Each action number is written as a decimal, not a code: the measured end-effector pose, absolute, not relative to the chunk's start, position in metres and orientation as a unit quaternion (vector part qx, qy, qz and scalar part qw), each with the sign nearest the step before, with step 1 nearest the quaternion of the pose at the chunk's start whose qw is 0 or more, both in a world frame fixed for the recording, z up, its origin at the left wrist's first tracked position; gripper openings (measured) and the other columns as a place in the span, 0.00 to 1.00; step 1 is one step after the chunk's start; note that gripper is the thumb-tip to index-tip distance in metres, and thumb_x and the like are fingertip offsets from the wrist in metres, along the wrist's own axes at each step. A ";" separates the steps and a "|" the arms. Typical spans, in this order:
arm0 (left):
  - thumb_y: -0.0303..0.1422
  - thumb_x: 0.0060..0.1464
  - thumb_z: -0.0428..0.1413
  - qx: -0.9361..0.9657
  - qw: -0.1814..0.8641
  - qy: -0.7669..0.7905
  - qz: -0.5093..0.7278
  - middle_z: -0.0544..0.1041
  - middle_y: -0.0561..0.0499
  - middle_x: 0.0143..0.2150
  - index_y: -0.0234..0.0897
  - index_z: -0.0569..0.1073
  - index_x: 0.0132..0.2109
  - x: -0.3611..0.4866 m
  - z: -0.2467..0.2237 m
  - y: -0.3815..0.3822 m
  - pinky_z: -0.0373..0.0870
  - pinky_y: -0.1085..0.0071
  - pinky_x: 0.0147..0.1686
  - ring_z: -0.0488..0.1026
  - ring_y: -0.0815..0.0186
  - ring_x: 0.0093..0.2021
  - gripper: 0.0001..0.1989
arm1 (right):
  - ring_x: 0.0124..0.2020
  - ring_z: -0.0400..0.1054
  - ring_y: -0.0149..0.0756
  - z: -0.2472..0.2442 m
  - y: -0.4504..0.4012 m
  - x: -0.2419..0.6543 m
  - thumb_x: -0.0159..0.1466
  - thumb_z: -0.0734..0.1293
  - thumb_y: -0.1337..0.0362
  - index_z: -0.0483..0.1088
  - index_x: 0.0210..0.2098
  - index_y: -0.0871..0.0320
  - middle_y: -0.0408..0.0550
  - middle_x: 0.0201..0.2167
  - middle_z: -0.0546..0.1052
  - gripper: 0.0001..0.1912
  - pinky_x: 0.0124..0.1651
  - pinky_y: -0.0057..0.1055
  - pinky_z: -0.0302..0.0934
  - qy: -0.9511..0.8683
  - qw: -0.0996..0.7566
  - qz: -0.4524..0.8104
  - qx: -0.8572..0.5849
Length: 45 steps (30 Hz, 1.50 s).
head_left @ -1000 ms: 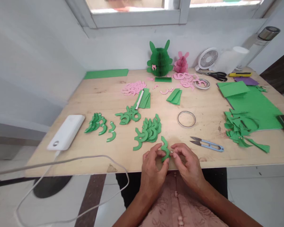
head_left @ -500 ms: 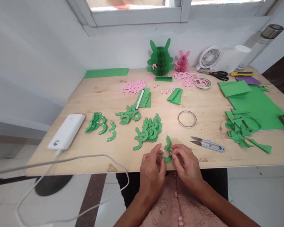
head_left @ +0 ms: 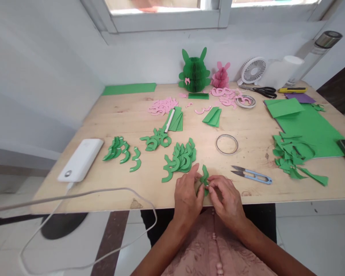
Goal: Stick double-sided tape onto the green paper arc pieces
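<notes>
A curvy green paper piece lies at the table's front edge between my hands. My left hand presses on its lower left side, fingers bent together. My right hand pinches at its right edge, with a small white bit at the fingertips. Just behind my left hand is a pile of similar green cutouts. Farther left lie a single green cutout with white strips and a stack of such pieces.
Blue thread snips and a thin tape ring lie right of my hands. Green scraps are farther right, a white power bank far left. Green and pink paper figures stand at the back.
My left hand has shifted slightly right and its fingers now cover more of the green piece's lower part. My right hand has barely moved.
</notes>
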<state>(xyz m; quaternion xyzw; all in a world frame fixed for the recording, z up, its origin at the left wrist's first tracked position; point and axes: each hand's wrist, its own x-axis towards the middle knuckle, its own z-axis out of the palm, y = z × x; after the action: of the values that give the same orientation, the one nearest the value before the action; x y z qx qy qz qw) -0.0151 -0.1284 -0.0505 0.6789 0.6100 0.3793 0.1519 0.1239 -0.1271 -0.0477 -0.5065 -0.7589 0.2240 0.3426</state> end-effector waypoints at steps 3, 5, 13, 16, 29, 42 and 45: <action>0.25 0.54 0.52 0.668 0.137 0.620 0.388 0.76 0.50 0.36 0.37 0.60 0.59 -0.014 -0.052 -0.127 0.68 0.64 0.39 0.72 0.63 0.35 0.25 | 0.43 0.67 0.37 -0.047 -0.127 0.124 0.63 0.59 0.71 0.62 0.34 0.55 0.48 0.37 0.74 0.05 0.45 0.36 0.57 -0.757 0.345 0.228 -0.506; 0.25 0.54 0.51 0.661 0.126 0.626 0.395 0.76 0.50 0.34 0.36 0.61 0.58 -0.014 -0.054 -0.127 0.68 0.64 0.39 0.72 0.64 0.34 0.24 | 0.42 0.68 0.36 -0.046 -0.126 0.124 0.63 0.59 0.71 0.62 0.33 0.55 0.48 0.37 0.74 0.05 0.45 0.35 0.57 -0.755 0.343 0.235 -0.507; 0.21 0.55 0.47 0.683 0.090 0.615 0.385 0.77 0.45 0.43 0.36 0.60 0.59 -0.013 -0.058 -0.124 0.67 0.65 0.40 0.73 0.62 0.41 0.24 | 0.41 0.68 0.37 -0.041 -0.123 0.124 0.63 0.59 0.71 0.62 0.32 0.55 0.47 0.36 0.74 0.05 0.43 0.35 0.57 -0.749 0.322 0.257 -0.519; 0.21 0.55 0.47 0.689 0.095 0.611 0.378 0.77 0.45 0.42 0.36 0.59 0.60 -0.011 -0.057 -0.123 0.67 0.65 0.40 0.73 0.62 0.40 0.25 | 0.40 0.68 0.37 -0.041 -0.123 0.124 0.63 0.59 0.70 0.63 0.31 0.55 0.48 0.36 0.75 0.05 0.43 0.35 0.58 -0.749 0.322 0.255 -0.520; 0.24 0.54 0.52 0.686 0.100 0.628 0.353 0.75 0.50 0.34 0.35 0.59 0.60 -0.008 -0.056 -0.120 0.63 0.64 0.39 0.71 0.63 0.35 0.26 | 0.40 0.69 0.38 -0.040 -0.123 0.125 0.63 0.59 0.68 0.64 0.30 0.55 0.48 0.36 0.75 0.06 0.42 0.35 0.60 -0.755 0.315 0.245 -0.520; 0.24 0.53 0.53 0.687 0.106 0.639 0.330 0.75 0.50 0.34 0.36 0.58 0.61 -0.008 -0.054 -0.119 0.61 0.63 0.41 0.70 0.62 0.36 0.28 | 0.40 0.69 0.39 -0.039 -0.120 0.127 0.62 0.59 0.68 0.64 0.31 0.55 0.48 0.35 0.75 0.05 0.41 0.35 0.61 -0.753 0.323 0.253 -0.515; 0.25 0.54 0.53 0.689 0.107 0.638 0.328 0.75 0.49 0.35 0.35 0.58 0.61 -0.008 -0.054 -0.119 0.61 0.62 0.41 0.70 0.61 0.36 0.28 | 0.39 0.69 0.39 -0.039 -0.116 0.129 0.62 0.59 0.68 0.64 0.31 0.54 0.48 0.35 0.75 0.05 0.41 0.35 0.62 -0.744 0.339 0.259 -0.514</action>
<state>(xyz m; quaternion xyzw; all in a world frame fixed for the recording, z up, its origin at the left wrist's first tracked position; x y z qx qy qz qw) -0.0076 -0.1188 -0.0537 0.6886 0.6381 0.3275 0.1066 0.1288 -0.1156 -0.0390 -0.5142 -0.7441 0.2589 0.3391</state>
